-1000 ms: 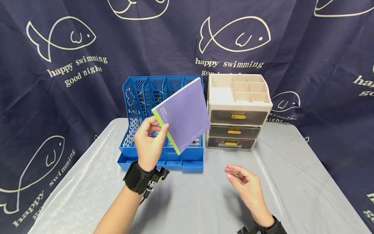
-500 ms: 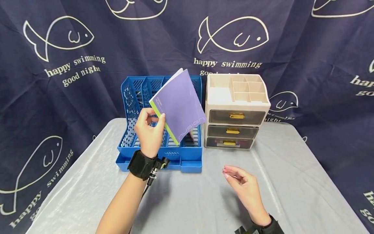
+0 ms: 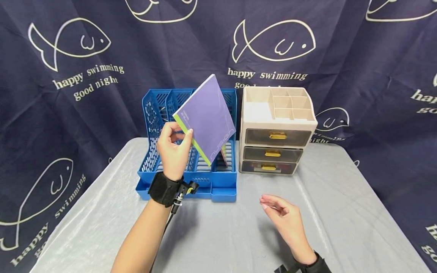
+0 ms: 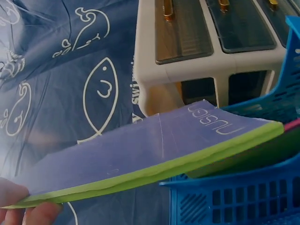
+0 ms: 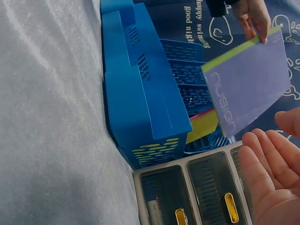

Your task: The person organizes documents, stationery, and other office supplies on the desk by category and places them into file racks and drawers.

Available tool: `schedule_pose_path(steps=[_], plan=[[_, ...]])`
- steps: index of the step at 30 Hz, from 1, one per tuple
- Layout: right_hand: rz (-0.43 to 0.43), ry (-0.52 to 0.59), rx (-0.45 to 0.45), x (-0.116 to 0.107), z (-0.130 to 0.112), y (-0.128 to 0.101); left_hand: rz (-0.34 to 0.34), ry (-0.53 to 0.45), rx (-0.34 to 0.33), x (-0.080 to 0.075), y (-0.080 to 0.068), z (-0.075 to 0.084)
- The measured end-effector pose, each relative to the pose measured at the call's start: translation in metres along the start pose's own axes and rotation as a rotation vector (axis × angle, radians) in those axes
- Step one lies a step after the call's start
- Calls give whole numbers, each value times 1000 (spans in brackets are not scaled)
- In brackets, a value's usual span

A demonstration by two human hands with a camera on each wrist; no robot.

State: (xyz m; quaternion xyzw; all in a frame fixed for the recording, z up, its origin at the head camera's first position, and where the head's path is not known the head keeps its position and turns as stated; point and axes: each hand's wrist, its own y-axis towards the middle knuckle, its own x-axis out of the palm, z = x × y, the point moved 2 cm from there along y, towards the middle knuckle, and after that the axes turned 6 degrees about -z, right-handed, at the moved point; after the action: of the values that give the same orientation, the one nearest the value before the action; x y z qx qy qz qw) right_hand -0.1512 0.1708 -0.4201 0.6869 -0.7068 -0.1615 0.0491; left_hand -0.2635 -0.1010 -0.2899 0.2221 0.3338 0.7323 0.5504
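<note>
My left hand pinches a thin purple notebook by its lime-green spine edge, thumb on the cover. The notebook hangs tilted above the right part of a blue desktop file rack. Its lower corner is down near the rightmost slots; from the head view I cannot tell whether it touches them. Inside the rightmost slot leans a yellow-green item with a pink edge, partly hidden by the rack wall and the notebook. Over the table's right side my right hand hovers, fingers loosely bent, holding nothing.
Right of the rack stands a cream desk organizer with open top compartments and three dark drawers with gold handles. A grey-white cloth covers the table. A navy curtain with fish drawings hangs behind.
The left hand has raised the notebook and carried it slightly left and away from me, over the rack. The leaning item in the right slot has come into view. My right hand has barely moved.
</note>
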Motion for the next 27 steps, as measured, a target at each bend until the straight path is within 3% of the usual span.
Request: schedule_pose_path(steps=[13, 27], plan=[[3, 14, -29, 1, 0, -2, 51, 36, 10, 31, 15, -7], [-26, 4, 36, 1, 3, -4, 91, 113, -112, 70, 14, -43]])
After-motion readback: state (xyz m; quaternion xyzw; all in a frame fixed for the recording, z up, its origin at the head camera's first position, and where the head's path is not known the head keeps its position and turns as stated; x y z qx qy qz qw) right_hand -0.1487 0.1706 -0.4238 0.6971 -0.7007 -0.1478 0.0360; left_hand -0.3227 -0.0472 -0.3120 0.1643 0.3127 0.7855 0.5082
